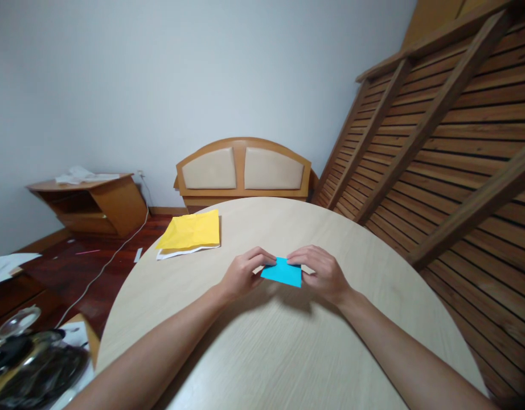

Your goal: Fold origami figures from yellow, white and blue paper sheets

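Round pale wood-grain table (288, 353). Small blue folded paper (283, 271) lies flat mid-table. Left hand (242, 273) and right hand (321, 272) pinch its top corners, fingers curled. Glossy yellow sheets (191, 230) near far edge.

Soft even daylight, sharp focus, wide-angle edge bending.

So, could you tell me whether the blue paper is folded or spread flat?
Folded: the blue paper is a small compact shape pinched by both hands.

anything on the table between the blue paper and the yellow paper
Nothing: in the head view, only bare table lies between the blue paper and the yellow paper.
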Available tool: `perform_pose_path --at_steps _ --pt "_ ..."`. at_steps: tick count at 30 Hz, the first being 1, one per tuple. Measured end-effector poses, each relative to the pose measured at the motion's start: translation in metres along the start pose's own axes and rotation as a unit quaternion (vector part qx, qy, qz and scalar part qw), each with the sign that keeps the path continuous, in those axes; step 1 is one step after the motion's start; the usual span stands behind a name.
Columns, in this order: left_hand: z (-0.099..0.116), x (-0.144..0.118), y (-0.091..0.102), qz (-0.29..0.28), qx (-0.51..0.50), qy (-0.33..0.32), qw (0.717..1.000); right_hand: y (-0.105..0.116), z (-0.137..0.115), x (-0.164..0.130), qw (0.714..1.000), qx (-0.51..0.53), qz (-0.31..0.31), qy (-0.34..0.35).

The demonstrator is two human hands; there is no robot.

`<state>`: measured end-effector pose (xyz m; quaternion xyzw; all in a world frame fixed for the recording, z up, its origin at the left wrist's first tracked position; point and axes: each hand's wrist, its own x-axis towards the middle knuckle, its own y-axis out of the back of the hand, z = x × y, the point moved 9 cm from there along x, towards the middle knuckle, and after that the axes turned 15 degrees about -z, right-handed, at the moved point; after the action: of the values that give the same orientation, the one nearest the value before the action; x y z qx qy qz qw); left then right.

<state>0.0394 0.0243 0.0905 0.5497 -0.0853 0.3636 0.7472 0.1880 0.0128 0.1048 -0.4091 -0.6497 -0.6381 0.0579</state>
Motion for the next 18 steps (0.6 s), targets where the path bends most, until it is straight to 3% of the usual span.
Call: perform_pose_path --at_steps 5,12,18 --pt "-0.003 0.000 -0.005 -0.020 -0.032 0.008 0.999 -0.004 0.002 -0.001 0.999 -0.006 -0.037 -0.003" --pt "-0.003 -0.002 -0.006 -0.004 -0.035 -0.003 0.999 -0.004 0.012 -0.004 0.997 -0.055 -0.046 -0.033" --pt "-0.006 -0.002 -0.002 0.011 -0.042 0.002 0.999 -0.005 0.024 -0.006 0.995 0.070 -0.013 -0.069"
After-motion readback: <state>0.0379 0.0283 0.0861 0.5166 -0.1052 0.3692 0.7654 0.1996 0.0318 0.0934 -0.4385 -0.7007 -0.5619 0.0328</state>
